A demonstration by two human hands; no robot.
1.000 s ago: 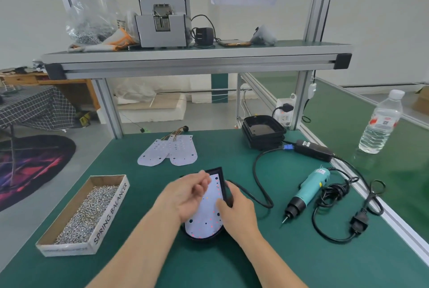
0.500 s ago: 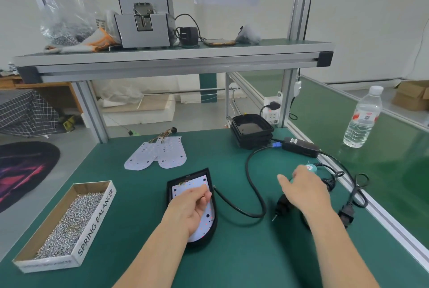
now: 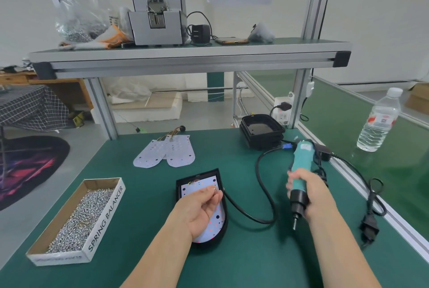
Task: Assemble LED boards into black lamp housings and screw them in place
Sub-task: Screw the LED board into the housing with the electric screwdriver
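While L hand (image 3: 199, 210) pinches what looks like a small silver screw (image 3: 214, 188) over white LED board (image 3: 214, 224) in black lamp housing (image 3: 210, 245), R hand (image 3: 310, 195) grips teal electric screwdriver (image 3: 301, 162) just right, bit down.

White LED board (image 3: 214, 220) sits flat in black housing (image 3: 209, 243), mid counter (image 3: 232, 264). 2 spare boards (image 3: 167, 153) behind; housing stack (image 3: 262, 133) far R. Screwdriver (image 3: 301, 162) in right hand (image 3: 313, 192), tip down.

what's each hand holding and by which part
Right hand grips the electric screwdriver round its lower teal body. Whether the left hand, over the LED board, pinches anything cannot be told.
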